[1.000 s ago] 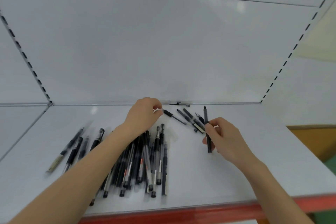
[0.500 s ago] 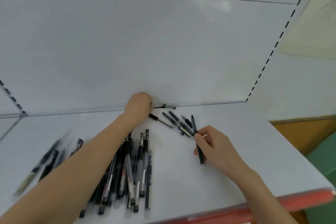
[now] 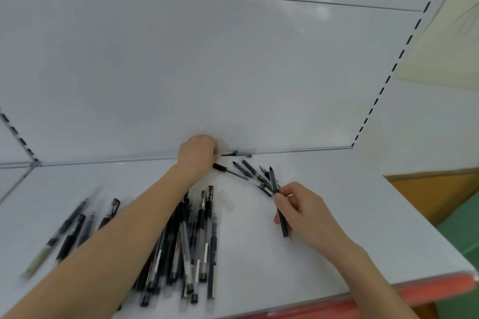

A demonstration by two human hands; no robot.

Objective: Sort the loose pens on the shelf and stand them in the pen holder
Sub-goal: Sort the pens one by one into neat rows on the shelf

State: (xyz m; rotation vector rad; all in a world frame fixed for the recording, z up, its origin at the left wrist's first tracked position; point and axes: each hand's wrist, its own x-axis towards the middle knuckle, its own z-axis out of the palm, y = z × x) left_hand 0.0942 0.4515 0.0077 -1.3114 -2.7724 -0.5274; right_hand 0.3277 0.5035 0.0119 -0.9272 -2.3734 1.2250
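L hand (image 3: 198, 154) has reached back to rear edge of shelf (image 3: 363, 204) vs. 1 s ago, fingers curled, can't tell if holding anything; R hand (image 3: 305, 212) pinches one dark pen (image 3: 273, 181) mid-barrel. Pens look light, stiff, smooth, apt to roll, so mid-barrel pinch suits. Elsewhere main pile (image 3: 191, 241) lies centre-front on shelf, strays (image 3: 246, 169) just beside R hand; holder not in view.
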